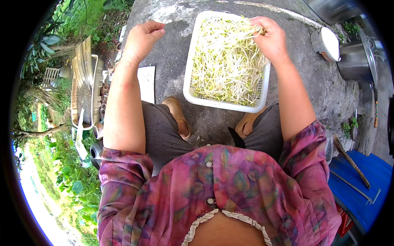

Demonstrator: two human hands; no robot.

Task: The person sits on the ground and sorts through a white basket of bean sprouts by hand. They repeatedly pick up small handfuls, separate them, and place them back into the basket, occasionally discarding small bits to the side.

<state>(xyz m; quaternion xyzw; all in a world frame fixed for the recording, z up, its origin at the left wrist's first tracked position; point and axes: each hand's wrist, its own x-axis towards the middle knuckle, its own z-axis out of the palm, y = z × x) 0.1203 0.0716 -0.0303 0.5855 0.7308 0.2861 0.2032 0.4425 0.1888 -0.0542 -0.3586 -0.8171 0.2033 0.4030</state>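
A white plastic basket (188, 74) stands on the ground in front of my feet, heaped with bean sprouts (227, 61) that have pale stems and yellow-green heads. At its far right corner my right hand (273, 40) is closed on a small bunch of these sprouts, pinched between thumb and fingers. My left hand (141, 41) is held up to the left of the basket, apart from it. Its fingers are curled and the thumb presses against them; whatever may be in that pinch is too small to make out.
A white sheet (146, 82) lies by my left knee on the concrete ground (312, 86). A long pale trough (97, 90) stands at the left beside plants. Metal pots (353, 61) and a white-topped tub (328, 43) are at the right, with a blue board (349, 172) nearer.
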